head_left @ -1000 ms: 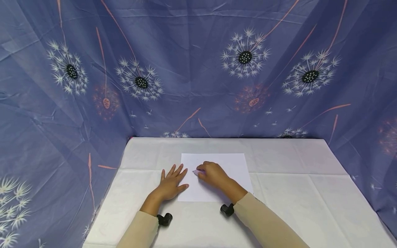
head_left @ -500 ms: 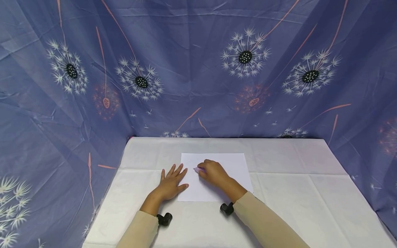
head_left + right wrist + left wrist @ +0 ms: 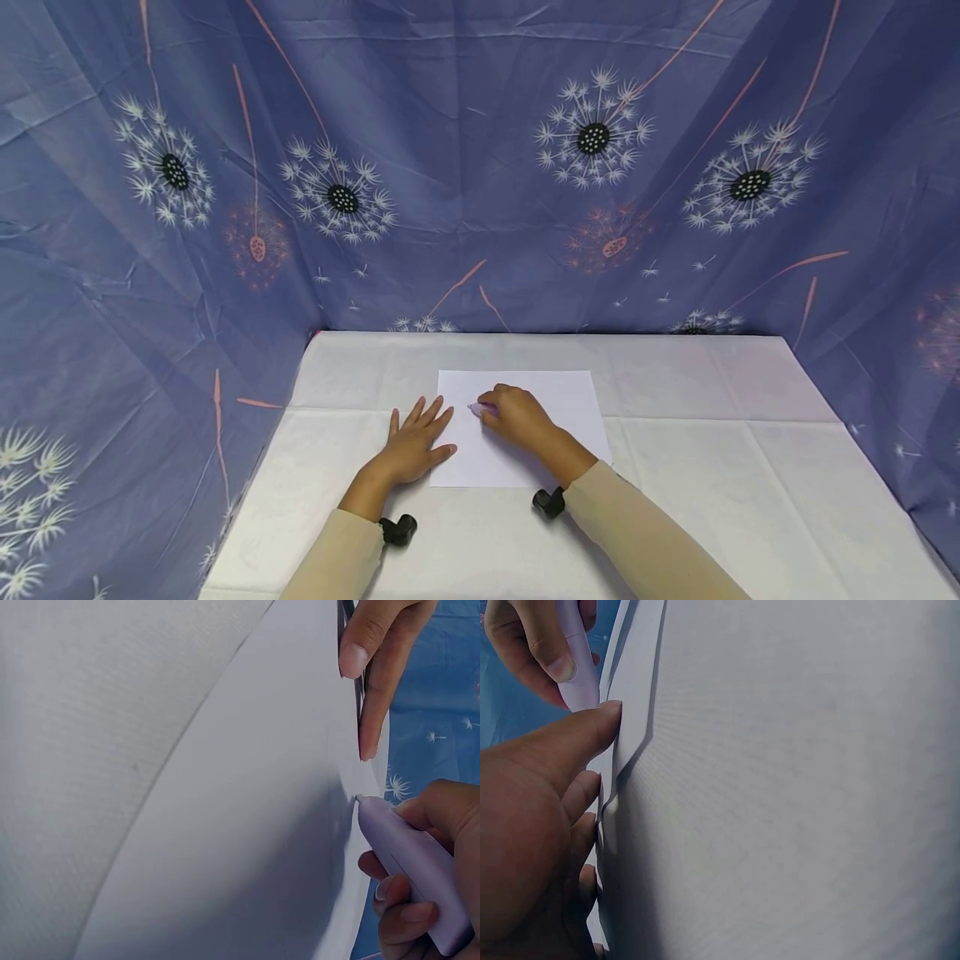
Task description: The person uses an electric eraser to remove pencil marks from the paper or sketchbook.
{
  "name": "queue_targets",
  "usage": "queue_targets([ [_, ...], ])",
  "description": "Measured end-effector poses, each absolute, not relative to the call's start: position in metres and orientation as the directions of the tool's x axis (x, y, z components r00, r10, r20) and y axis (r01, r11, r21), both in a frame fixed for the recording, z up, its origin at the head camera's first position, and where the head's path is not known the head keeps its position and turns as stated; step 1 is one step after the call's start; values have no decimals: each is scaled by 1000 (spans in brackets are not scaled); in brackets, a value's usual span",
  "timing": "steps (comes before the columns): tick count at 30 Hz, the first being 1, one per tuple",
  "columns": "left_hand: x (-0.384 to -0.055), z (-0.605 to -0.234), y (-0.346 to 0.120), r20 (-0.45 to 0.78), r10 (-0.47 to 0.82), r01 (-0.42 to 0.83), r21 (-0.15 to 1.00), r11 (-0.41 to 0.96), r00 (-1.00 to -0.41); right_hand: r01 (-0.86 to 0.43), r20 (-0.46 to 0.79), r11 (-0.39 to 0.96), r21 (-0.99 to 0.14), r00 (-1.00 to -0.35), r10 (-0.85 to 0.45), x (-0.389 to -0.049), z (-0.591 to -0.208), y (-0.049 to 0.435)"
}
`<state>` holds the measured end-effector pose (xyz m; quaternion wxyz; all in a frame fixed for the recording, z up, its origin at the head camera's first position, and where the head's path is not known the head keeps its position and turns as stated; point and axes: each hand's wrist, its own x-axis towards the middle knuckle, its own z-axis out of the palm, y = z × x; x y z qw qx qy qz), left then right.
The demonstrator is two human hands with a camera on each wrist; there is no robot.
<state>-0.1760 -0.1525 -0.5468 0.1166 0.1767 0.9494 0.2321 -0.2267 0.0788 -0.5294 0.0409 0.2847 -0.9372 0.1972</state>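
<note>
A blank white sheet of paper (image 3: 562,392) lies on the white-covered table. My left hand (image 3: 408,452) rests flat with spread fingers at the sheet's left edge, the thumb and index finger over the paper. My right hand (image 3: 521,415) grips a thick lilac pen-shaped tool (image 3: 416,862) between thumb and fingers. Its small narrow tip points left and meets the paper close to the left fingertips, as the right wrist view shows. The kind of tool cannot be told. In the left wrist view, the lilac barrel (image 3: 577,667) appears just beyond the left thumb (image 3: 585,731).
White cloth (image 3: 712,483) with fold creases covers the table. Blue fabric with a dandelion print (image 3: 465,167) hangs behind it and at both sides. A black wrist device (image 3: 400,531) sits at the left cuff, and another black device (image 3: 549,505) at the right.
My right hand has shifted slightly away from me and a little right over the paper, carrying the lilac tool. My left hand and the sheet stay where they were.
</note>
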Motion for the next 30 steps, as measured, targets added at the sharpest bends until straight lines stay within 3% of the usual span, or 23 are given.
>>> queue_targets([
  [30, -177, -550, -154, -137, 388, 282, 481, 831, -911, -555, 156, 742, -376, -827, -540, -230, -529, 79],
])
